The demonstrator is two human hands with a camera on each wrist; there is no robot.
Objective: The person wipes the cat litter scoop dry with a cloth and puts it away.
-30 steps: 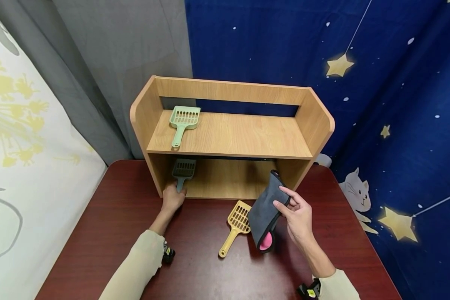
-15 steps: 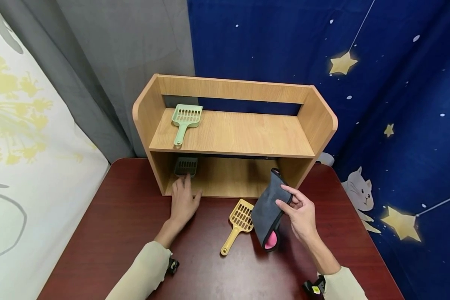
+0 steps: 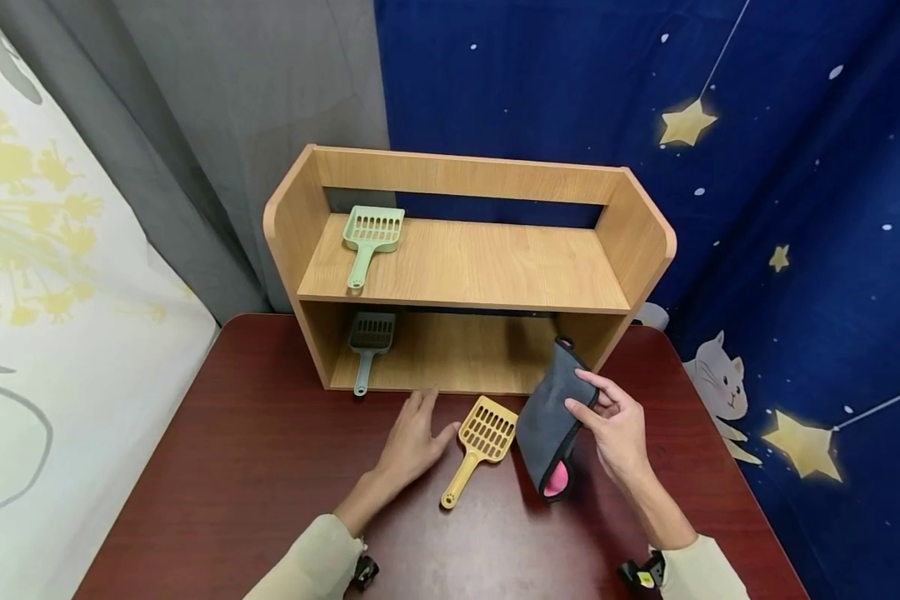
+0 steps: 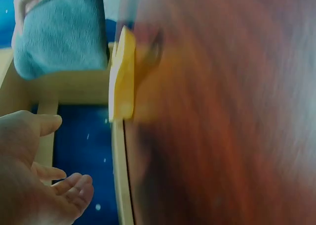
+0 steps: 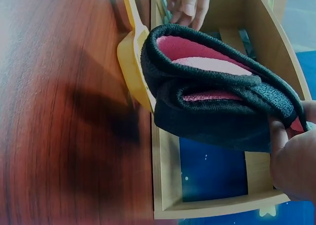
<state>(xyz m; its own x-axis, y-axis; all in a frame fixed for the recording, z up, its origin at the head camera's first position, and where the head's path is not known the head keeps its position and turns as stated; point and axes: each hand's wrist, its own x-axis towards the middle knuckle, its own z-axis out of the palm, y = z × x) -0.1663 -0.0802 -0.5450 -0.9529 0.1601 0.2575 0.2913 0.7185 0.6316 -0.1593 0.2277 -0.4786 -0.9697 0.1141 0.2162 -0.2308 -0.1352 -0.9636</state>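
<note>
My right hand (image 3: 617,433) pinches a folded grey cloth (image 3: 551,417) with black edging between thumb and fingers, holding it up over the table. Its pink inner side shows between the folds in the right wrist view. A yellow slotted litter scoop (image 3: 461,479) lies on the table just left of the cloth, its handle towards me. Close to the scoop's left side is my left hand (image 3: 411,446), with fingers extended, thumb spread and nothing held. In the lower shelf compartment lies a grey-blue litter scoop (image 3: 364,367), its handle end reaching the front edge.
A two-tier wooden shelf (image 3: 480,267) stands at the back of the dark red table (image 3: 270,500). On its upper level, at the left, lies a light green litter scoop (image 3: 361,265). Grey and star-patterned blue curtains (image 3: 510,75) hang behind.
My left hand let go of the grey-blue scoop in the lower compartment and moved right and towards me, to the yellow scoop. My right hand and the cloth shifted slightly right.
</note>
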